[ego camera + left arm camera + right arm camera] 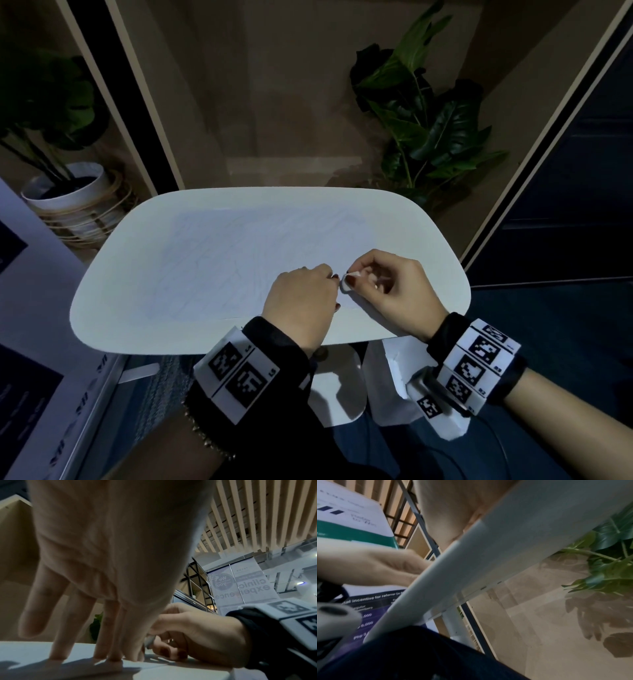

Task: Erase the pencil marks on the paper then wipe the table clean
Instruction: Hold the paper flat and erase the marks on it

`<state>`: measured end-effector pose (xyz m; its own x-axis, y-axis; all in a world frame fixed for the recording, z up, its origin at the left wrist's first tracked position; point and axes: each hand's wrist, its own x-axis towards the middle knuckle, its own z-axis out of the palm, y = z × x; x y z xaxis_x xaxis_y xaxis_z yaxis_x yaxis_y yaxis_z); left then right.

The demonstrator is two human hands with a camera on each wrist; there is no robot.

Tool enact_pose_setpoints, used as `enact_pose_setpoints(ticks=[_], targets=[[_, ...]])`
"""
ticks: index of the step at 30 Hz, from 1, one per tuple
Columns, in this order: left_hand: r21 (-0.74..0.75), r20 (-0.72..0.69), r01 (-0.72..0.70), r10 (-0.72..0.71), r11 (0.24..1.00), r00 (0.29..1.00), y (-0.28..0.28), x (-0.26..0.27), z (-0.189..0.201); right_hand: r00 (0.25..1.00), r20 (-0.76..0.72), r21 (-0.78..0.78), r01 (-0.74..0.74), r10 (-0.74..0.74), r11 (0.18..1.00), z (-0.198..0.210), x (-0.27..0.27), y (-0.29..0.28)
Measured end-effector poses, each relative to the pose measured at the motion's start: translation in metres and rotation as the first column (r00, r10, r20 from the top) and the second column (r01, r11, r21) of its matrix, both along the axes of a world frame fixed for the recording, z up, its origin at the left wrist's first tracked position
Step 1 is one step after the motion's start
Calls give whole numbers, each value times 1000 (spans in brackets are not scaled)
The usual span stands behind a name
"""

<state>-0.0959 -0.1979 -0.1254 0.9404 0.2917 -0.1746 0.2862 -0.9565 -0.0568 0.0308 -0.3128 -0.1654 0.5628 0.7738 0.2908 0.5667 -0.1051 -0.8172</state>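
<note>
A sheet of paper (239,260) with faint pencil lines lies flat on the white table (137,308). My left hand (305,294) presses down on the paper's near right part with straight fingers (102,635). Just to its right, my right hand (376,284) pinches a small white eraser (346,282) between thumb and forefinger, at the paper's surface. In the left wrist view the eraser (148,641) shows grey inside the right hand (188,635). The right wrist view looks up along the table's edge (471,574); the eraser is hidden there.
A leafy plant (428,113) stands behind the table at the right, and a white potted plant (68,198) on the floor at the left. A printed banner (30,342) stands close on the left. A white seat (339,394) shows under the near edge.
</note>
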Motion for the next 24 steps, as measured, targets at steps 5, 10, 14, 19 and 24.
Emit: enact_pose_setpoints(ticks=[5, 10, 14, 19, 24], targets=[[28, -25, 48, -48, 998, 999, 6, 0, 1, 996, -2, -22, 84, -84, 996, -3, 3, -3], [9, -27, 46, -46, 999, 999, 5, 0, -1, 999, -27, -91, -26, 24, 995, 1, 3, -8], [-11, -23, 34, -35, 999, 999, 5, 1, -1, 995, -102, -73, -21, 13, 997, 0, 7, -7], [-33, -21, 39, -40, 999, 999, 6, 0, -1, 990, -132, -61, 35, -43, 998, -2, 5, -4], [-93, -20, 20, -22, 995, 1000, 6, -1, -5, 986, -147, -38, 78, -83, 996, -2, 5, -2]])
